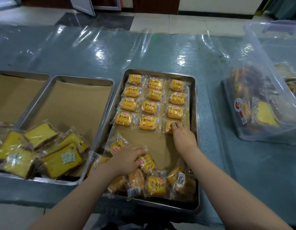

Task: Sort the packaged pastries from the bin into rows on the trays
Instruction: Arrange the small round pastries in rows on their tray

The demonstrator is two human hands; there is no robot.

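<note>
A steel tray point(194, 103) in the middle holds yellow packaged small breads set in three columns. My right hand point(183, 136) lies flat with its fingertips on a packet point(168, 127) at the near end of the right column. My left hand point(127, 159) curls over a loose packet point(147, 162) near the tray's front. Several more loose packets point(154, 185) lie jumbled along the front edge. The clear plastic bin point(266, 103) with mixed pastries stands at the right.
A second steel tray point(81, 80) lined with brown paper sits to the left, with wrapped yellow cake slices point(59, 161) piled at its near end. A third lined tray point(21, 75) is at the far left. Clear plastic sheeting covers the blue-grey table.
</note>
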